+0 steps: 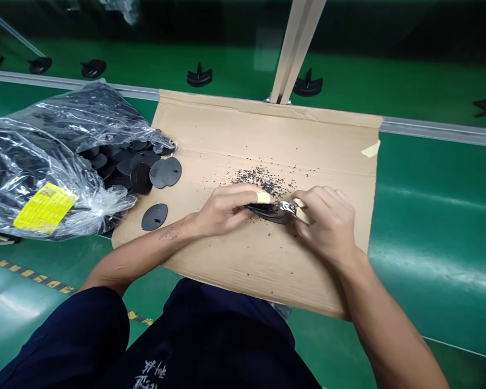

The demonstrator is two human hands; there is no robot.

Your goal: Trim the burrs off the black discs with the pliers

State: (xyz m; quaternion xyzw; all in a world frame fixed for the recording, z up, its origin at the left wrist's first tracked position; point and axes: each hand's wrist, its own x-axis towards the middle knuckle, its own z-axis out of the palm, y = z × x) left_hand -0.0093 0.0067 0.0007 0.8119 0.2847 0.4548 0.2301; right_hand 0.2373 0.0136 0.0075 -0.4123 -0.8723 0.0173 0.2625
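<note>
Right over the middle of the cardboard sheet [210, 254], I have my left hand [230, 208] closed on a curved black plastic part [272, 215], fingers and thumb pinching its left end, with a strip of yellowish tape [263, 198] wrapped around one digit. My right hand [328, 216] is clamped around the pale handles of a pair of small metal nippers [288, 207], whose head is at the right end of the part; I can't tell whether the jaws are open or shut. Small black plastic scraps [261, 178] lie scattered on the sheet, thickest just beyond my hands. Near the sheet's left edge, a single black disc [154, 216] lies flat, with two overlapping grey-black discs [165, 172] farther back. To the left of the sheet, and partly over it, a clear plastic bag [65, 124] with a yellow label [45, 208] spills more black discs [141, 178]. A metal post [297, 51] rises at the sheet's far edge, and black curved pieces [200, 76] sit beyond it on the green surface [235, 67].
</note>
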